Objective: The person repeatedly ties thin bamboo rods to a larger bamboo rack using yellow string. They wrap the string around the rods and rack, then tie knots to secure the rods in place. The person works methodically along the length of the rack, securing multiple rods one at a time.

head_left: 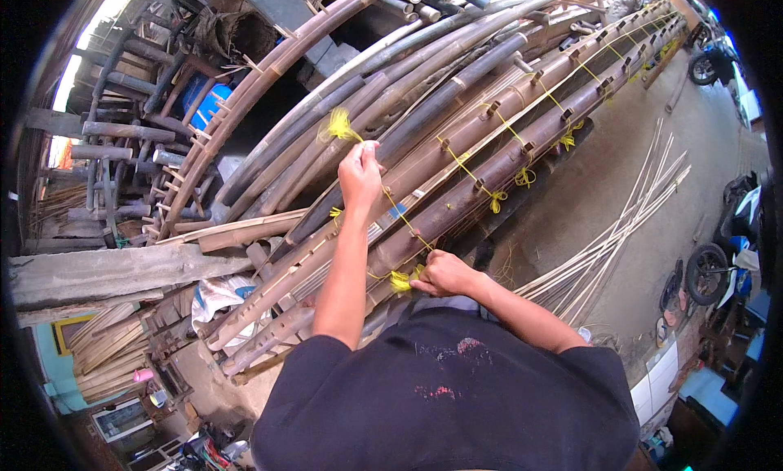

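Note:
Two thick brown bamboo poles with square holes lie side by side, running from lower left to upper right. On the near bamboo pole (506, 163), several loops of yellow plastic string are tied, with loose tufts hanging. My left hand (360, 176) is closed on a yellow string (397, 208) above the far bamboo pole (420, 171), and a fluffy tuft (339, 127) sticks out past the fingers. From there the string stretches taut across both poles to my right hand (444, 274). That hand is a fist at the near pole, beside another yellow tuft (400, 281).
Curved dark bamboo poles (342, 137) lie beyond the work. Thin split strips (612, 226) rest on the concrete floor at right, near a parked motorbike (708, 271) and sandals (673, 287). Bamboo frames (130, 132) are piled at far left, and a concrete beam (122, 274) lies at left.

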`<move>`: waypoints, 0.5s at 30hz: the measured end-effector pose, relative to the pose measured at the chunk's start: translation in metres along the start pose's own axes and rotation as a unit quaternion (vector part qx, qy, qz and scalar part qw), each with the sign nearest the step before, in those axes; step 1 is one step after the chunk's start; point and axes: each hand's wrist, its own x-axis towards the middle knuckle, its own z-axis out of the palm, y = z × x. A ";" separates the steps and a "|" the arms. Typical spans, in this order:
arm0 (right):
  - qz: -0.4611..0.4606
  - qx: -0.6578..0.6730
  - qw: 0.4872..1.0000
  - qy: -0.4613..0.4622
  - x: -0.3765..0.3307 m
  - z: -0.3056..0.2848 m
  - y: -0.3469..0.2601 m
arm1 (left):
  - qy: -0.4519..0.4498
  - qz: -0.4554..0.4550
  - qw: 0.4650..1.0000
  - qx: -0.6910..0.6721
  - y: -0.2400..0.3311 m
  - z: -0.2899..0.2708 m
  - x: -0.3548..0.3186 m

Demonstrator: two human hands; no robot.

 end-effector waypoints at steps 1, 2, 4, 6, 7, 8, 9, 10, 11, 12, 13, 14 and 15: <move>-0.013 0.011 0.999 -0.032 0.003 -0.011 -0.006 | 0.028 0.035 0.990 0.135 -0.047 0.001 0.012; -0.015 0.002 0.999 -0.031 0.003 -0.012 -0.009 | 0.050 0.065 0.960 0.268 -0.088 0.005 0.016; 0.001 -0.018 1.000 -0.011 0.002 -0.012 -0.003 | -0.027 0.022 0.952 0.303 -0.080 0.017 0.029; 0.036 -0.081 0.995 -0.038 0.009 -0.003 0.006 | -0.065 0.018 0.950 0.305 -0.093 0.006 0.027; 0.040 -0.097 0.994 -0.040 0.018 -0.005 -0.011 | -0.052 0.037 0.956 0.288 -0.122 -0.014 0.029; 0.047 -0.113 0.992 -0.038 0.028 -0.010 -0.029 | -0.043 0.059 0.960 0.271 -0.138 -0.032 0.031; 0.078 -0.055 0.995 -0.035 0.027 -0.010 -0.028 | -0.139 -0.060 0.967 0.204 -0.078 -0.031 0.021; 0.076 0.008 0.996 -0.045 0.032 -0.006 -0.042 | -0.090 -0.043 0.970 0.223 -0.061 -0.053 0.003; 0.076 0.072 0.993 -0.055 0.034 0.003 -0.054 | -0.124 -0.117 0.962 0.213 -0.048 -0.076 -0.012; 0.153 0.247 0.954 -0.071 0.038 0.018 -0.061 | -0.152 -0.189 0.949 0.200 -0.043 -0.101 -0.028; 0.224 0.408 0.881 -0.086 0.042 0.037 -0.066 | -0.168 -0.186 0.944 0.215 -0.062 -0.121 -0.051; 0.291 0.551 0.776 -0.096 0.045 0.052 -0.069 | -0.188 -0.179 0.939 0.228 -0.079 -0.135 -0.073; 0.350 0.675 0.642 -0.101 0.048 0.064 -0.073 | -0.219 -0.144 0.928 0.263 -0.081 -0.140 -0.094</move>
